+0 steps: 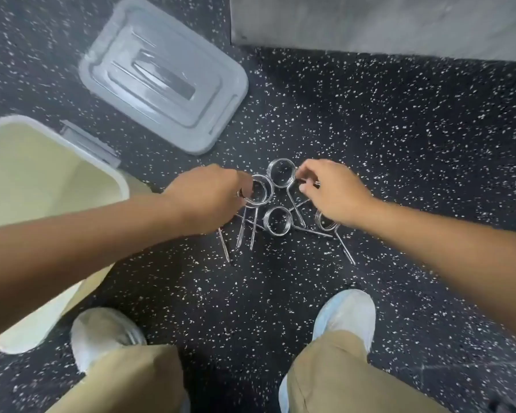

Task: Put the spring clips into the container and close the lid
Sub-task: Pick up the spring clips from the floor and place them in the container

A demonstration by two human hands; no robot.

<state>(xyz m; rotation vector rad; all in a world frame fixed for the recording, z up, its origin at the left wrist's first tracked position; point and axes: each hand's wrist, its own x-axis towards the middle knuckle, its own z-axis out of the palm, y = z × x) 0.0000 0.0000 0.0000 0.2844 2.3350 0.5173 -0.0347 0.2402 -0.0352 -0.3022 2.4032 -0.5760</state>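
Observation:
Several shiny steel spring clips (277, 220) lie in a cluster on the dark speckled floor in the middle of the view. My left hand (209, 193) is closed around the coil of the leftmost clip (261, 192). My right hand (329, 190) pinches the handle of the far clip (281, 173), whose ring shows between my hands. Another clip (328, 225) lies partly under my right wrist. The open cream container (36, 174) stands at the left, partly hidden by my left forearm. Its grey lid (161, 73) lies flat on the floor beyond it.
A grey concrete slab or wall base (385, 22) runs across the top right. My two feet in pale shoes (347, 312) and tan trouser legs fill the bottom of the view, either side of open floor.

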